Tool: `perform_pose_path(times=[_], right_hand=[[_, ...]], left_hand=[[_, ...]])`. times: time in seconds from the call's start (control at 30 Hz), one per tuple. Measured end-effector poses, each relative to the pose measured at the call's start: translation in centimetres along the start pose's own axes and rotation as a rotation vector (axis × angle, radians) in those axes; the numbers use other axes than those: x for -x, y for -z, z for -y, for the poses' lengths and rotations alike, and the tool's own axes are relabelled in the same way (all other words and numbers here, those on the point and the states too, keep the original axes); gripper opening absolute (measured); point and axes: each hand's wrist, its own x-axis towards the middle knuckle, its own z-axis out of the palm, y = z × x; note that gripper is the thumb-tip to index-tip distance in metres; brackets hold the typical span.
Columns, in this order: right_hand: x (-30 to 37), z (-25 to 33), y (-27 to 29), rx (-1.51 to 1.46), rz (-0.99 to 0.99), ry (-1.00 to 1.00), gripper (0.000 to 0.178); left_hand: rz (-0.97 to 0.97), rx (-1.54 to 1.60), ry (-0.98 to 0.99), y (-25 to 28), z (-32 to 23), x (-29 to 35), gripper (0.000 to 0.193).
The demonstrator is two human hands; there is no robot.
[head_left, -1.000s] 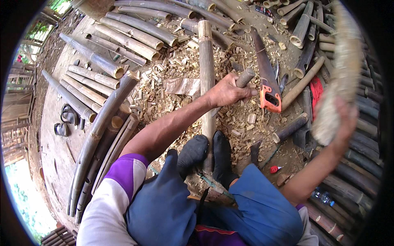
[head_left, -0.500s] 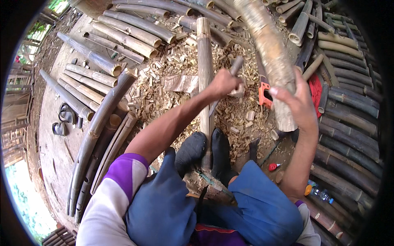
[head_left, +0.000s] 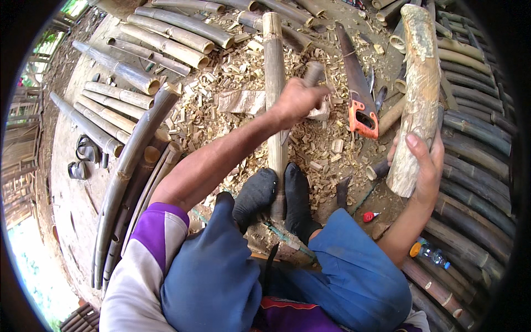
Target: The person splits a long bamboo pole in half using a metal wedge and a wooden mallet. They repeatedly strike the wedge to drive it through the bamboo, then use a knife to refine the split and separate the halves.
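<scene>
A bamboo pole (head_left: 274,66) runs away from me, its near end between my two dark-socked feet (head_left: 257,196). Under its middle lies a pale split wood block (head_left: 242,102). My left hand (head_left: 296,104) is closed round what looks like a chisel (head_left: 314,72); its round handle sticks out above the fist and its thin blade slants down to the pole's right side. On the right, my right hand (head_left: 425,157) grips the near end of a thick, rough pale log (head_left: 419,83), raised clear of the pole, fingers partly hidden behind it.
A handsaw (head_left: 358,83) with an orange handle lies right of the pole among wood chips (head_left: 221,133). Bamboo lengths (head_left: 171,47) lie at left and back; more bamboo (head_left: 470,155) is stacked at right. A plastic bottle (head_left: 431,254) and sandals (head_left: 83,152) lie at the sides.
The log in my right hand has swung to the right and stands more upright in view, uncovering the handsaw. My left hand keeps its grip at the pole. The view has shifted slightly.
</scene>
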Motion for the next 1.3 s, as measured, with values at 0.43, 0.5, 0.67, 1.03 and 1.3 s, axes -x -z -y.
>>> perform_pose_path(times=[0.43,0.5,0.67,1.03,1.3], right_hand=[[2.5,-2.2,-0.2,0.089,0.058,-0.038,0.077],[2.3,-2.0,-0.7,0.082,0.086,-0.044,0.080],[2.8,-1.8,-1.6,0.078,0.130,-0.096,0.078],[3.0,-1.7,-2.1,0.101,0.181,-0.133,0.083],[2.7,-1.6,-2.2,0.156,0.126,-0.036,0.079]], left_hand=[[0.109,0.055,-0.283,-2.3,-0.4,8.2,0.030],[0.282,0.166,-0.107,-2.1,1.0,8.7,0.027],[0.471,0.175,0.039,-2.4,5.1,8.8,0.021],[0.465,0.088,0.008,-2.3,6.1,8.6,0.023],[0.459,0.048,-0.116,-2.2,6.6,9.1,0.024]])
